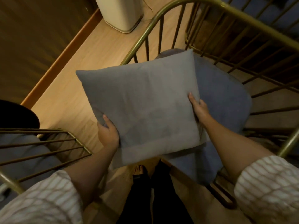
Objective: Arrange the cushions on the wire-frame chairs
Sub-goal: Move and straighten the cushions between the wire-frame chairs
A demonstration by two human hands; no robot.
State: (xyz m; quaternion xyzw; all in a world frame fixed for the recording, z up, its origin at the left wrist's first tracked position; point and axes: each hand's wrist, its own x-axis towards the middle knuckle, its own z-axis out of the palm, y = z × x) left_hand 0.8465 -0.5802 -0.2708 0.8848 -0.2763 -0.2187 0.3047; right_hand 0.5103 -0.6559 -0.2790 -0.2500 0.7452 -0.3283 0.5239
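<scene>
I hold a square grey cushion flat in front of me, above the front of a brass wire-frame chair. My left hand grips its near left corner, thumb on top. My right hand grips its right edge. Under it, on the chair's seat, lies a blue seat cushion, partly hidden by the grey one. A second wire-frame chair with a blue-grey cushion stands at the lower left.
A cream-coloured appliance stands on the wooden floor at the top. A dark wall with an orange skirting board runs along the left. A dark round object sits at the left edge. My foot shows below the cushion.
</scene>
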